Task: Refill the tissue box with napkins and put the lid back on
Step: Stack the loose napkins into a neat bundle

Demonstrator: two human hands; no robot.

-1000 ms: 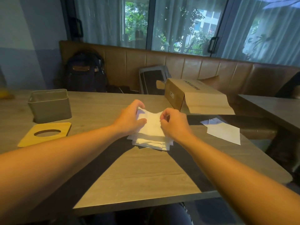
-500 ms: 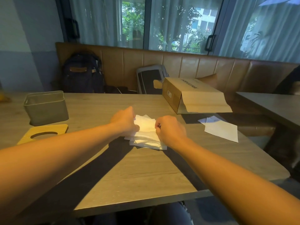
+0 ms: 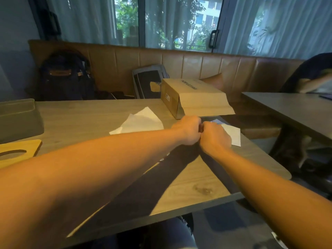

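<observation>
My left hand (image 3: 188,131) and my right hand (image 3: 215,138) are curled into fists, knuckles touching, at the right side of the table. My right hand covers part of a loose white napkin (image 3: 233,136); whether its fingers pinch the sheet is hidden. The stack of white napkins (image 3: 143,122) lies free on the table to the left of my hands. The grey tissue box (image 3: 19,121) stands open-topped at the far left edge. Its wooden lid (image 3: 27,150), with an oval hole, lies flat in front of it.
A brown cardboard box (image 3: 194,97) lies on its side just beyond my hands, flap open. Behind the wooden table (image 3: 197,180) runs a tan bench with a dark backpack (image 3: 66,76) and a grey bag (image 3: 147,81). A second table (image 3: 291,106) and a seated person are at right.
Both hands have let go of the napkin stack and moved right to the loose napkin near the cardboard box. The camera has turned right, so the tissue box and lid sit at the left edge.
</observation>
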